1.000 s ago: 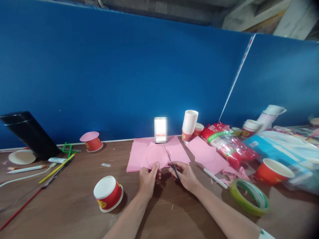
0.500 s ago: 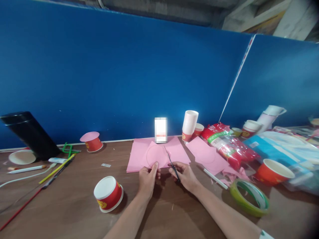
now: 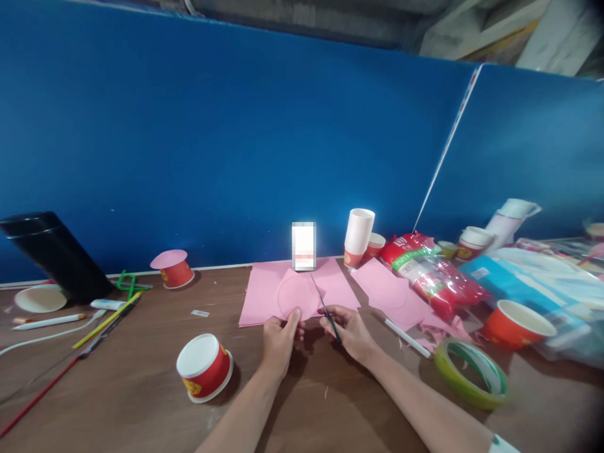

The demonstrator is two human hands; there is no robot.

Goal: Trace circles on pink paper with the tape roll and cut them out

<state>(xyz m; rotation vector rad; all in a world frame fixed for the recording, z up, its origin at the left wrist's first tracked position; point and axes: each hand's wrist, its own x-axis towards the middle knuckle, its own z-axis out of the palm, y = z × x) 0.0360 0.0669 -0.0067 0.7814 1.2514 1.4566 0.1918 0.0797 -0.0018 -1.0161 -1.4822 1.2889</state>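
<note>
A piece of pink paper (image 3: 297,296) with a drawn circle on it is pinched at its near edge by my left hand (image 3: 284,336). My right hand (image 3: 348,333) is closed round the handles of a pair of scissors (image 3: 330,318), whose blades point away and up along the paper's right side. Underneath and behind lies a stack of pink sheets (image 3: 257,296), flat on the table. Whether the blades touch the paper I cannot tell.
An upturned red paper cup (image 3: 206,368) stands left of my arms; another cup carries a pink disc (image 3: 168,258). To the right lie pink offcuts (image 3: 391,296), a white marker (image 3: 408,338), a tape roll (image 3: 441,371) and a red bag (image 3: 431,270). A black bottle (image 3: 61,255) leans far left.
Almost nothing differs. The view has shifted very slightly, while both hands keep the same hold on the paper and the scissors.
</note>
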